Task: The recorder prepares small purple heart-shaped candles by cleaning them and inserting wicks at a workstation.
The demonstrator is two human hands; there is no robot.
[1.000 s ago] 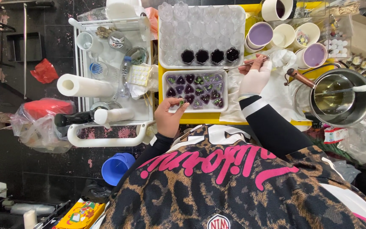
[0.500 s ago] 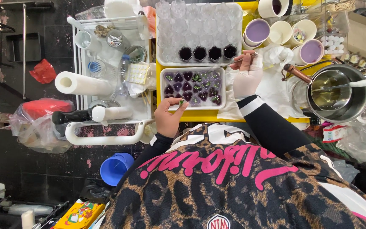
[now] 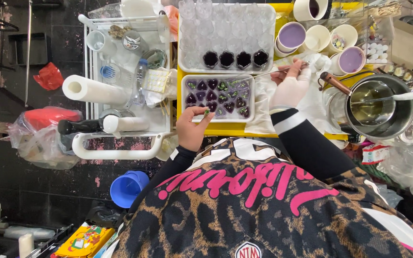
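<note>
While glossy, heart-shaped mould (image 3: 218, 97) (purple)

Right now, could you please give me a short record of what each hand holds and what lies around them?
Left hand: pinches a small green piece at the heart mould tray
Right hand: gloved, holds thin metal tweezers
Heart mould tray: dark purple fill, green bits
Behind it: clear mould tray, four dark cups
Right side: steel pot

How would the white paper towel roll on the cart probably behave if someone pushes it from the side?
The paper towel roll lies on its side on the white cart, so it would probably roll rather than slide. It looks light for its size, being paper around a hollow core. It seems soft, so a firm grip would likely dent it.
</note>
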